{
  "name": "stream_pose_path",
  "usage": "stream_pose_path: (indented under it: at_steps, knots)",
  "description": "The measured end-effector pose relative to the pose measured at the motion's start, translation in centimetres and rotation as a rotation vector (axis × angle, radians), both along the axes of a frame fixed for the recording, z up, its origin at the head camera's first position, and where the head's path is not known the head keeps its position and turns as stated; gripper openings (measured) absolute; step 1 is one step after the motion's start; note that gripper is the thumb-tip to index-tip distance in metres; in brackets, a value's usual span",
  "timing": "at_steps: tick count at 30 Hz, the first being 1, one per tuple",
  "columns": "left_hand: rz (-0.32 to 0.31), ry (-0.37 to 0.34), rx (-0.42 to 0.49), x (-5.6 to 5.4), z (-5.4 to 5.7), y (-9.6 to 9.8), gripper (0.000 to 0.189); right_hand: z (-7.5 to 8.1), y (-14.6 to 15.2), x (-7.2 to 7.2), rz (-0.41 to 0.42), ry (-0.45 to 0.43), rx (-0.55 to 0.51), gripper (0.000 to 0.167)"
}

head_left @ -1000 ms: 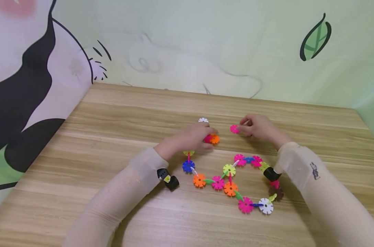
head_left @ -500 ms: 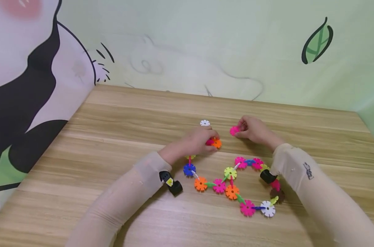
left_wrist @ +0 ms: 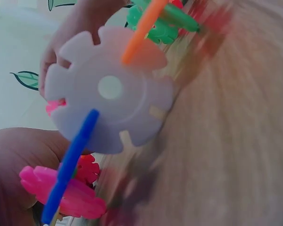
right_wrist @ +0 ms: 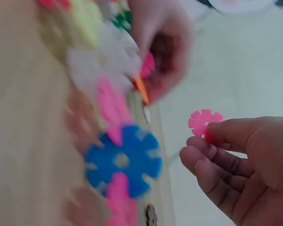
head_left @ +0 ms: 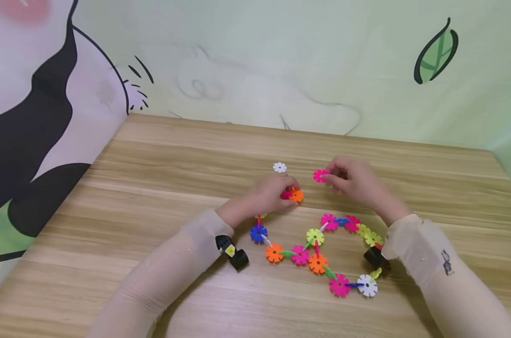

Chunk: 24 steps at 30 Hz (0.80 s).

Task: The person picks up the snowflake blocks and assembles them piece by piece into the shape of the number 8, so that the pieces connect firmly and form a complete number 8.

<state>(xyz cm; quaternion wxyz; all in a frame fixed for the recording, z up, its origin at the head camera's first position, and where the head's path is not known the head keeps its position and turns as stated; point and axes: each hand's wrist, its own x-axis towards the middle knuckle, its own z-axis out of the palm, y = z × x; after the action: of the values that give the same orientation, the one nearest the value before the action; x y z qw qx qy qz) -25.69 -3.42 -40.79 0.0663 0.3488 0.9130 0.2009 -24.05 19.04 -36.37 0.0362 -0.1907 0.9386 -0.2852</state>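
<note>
In the head view my left hand [head_left: 271,192] grips an orange notched disc [head_left: 296,195] and a pink one [head_left: 286,195] beside it. My right hand [head_left: 356,180] pinches a loose pink notched disc [head_left: 320,176] between thumb and fingers, raised at the right of the left hand. The right wrist view shows this pink disc [right_wrist: 205,121] at the fingertips. A chain of linked notched discs lies on the table below the hands, with a blue disc [head_left: 258,233] near my left wrist. My left hand and forearm hide part of the chain.
A white disc [head_left: 279,167] lies just beyond my left hand. The chain loops round at the right, through a white disc [head_left: 367,285] and a yellow disc [head_left: 315,237]. The wooden table [head_left: 175,159] meets a printed wall [head_left: 238,65] at the back.
The right hand has turned and its forearm has shifted right, with the pink disc still pinched. My left fingers have curled in over the orange disc, and the white disc beyond shows more fully.
</note>
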Motion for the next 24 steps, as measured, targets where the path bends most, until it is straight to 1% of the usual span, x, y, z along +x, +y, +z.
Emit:
stream_pose_path:
  at_steps: [3, 5, 9, 14, 21, 24]
  knots:
    - [0.015, -0.023, 0.018, 0.0, 0.1, 0.0, 0.039, -0.1, -0.9, 1.2, 0.051, 0.067, 0.084, 0.008]
    - [0.023, -0.034, 0.023, 0.0, 0.2, 0.0, 0.039, -0.4, -1.4, 1.6, 0.09, 0.109, 0.133, 0.007]
    - [0.029, -0.061, 0.023, 0.1, 0.2, 0.0, 0.039, -1.2, -2.1, 1.9, 0.141, 0.129, 0.197, 0.008]
    - [0.032, -0.081, 0.036, 0.2, 0.2, -0.1, 0.041, -1.9, -2.4, 1.9, 0.152, 0.127, 0.23, 0.008]
    - [0.035, -0.082, 0.053, 0.1, 0.1, -0.1, 0.039, -2.0, -2.3, 2.0, 0.134, 0.098, 0.206, 0.009]
    - [0.035, -0.078, 0.048, 0.1, 0.1, -0.1, 0.039, -1.9, -2.5, 2.0, 0.154, 0.134, 0.227, 0.008]
